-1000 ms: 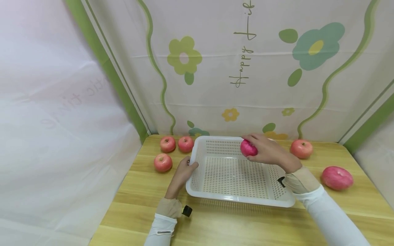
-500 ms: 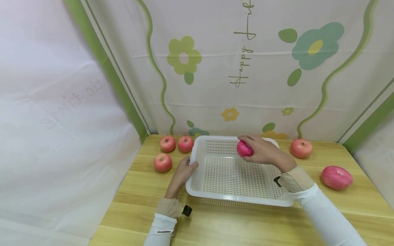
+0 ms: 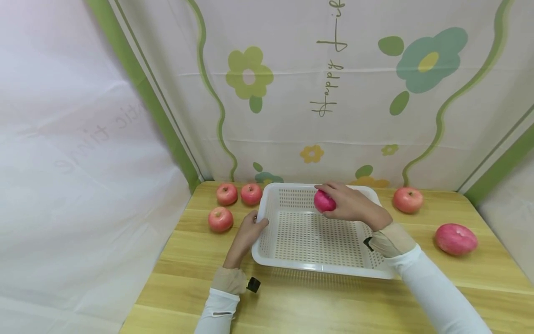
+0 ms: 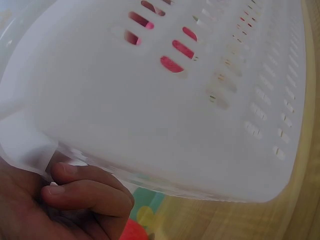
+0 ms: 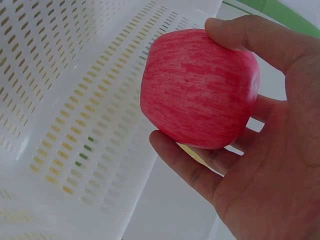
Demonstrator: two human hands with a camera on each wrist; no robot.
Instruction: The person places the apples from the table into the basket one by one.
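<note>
A red apple [image 3: 323, 201] is in the grip of my right hand [image 3: 352, 205], held over the far part of a white plastic basket [image 3: 300, 265]. The right wrist view shows the apple [image 5: 200, 87] between thumb and fingers, with the basket's slotted wall beside it. My left hand [image 3: 246, 235] grips the basket's left rim. In the left wrist view its fingers [image 4: 90, 195] curl under the rim, and bits of red show through the slots. No fruit shows on the basket floor in the head view.
Left of the basket sit three apples [image 3: 220, 219] on the wooden table [image 3: 183, 278]. Another apple [image 3: 408, 200] stands at the back right. A larger, oblong pink-red fruit [image 3: 456, 239] lies nearer on the right. A printed curtain [image 3: 288, 116] hangs behind the table.
My right hand has moved left over the basket with the apple still in its grip. My left hand has kept its place on the rim.
</note>
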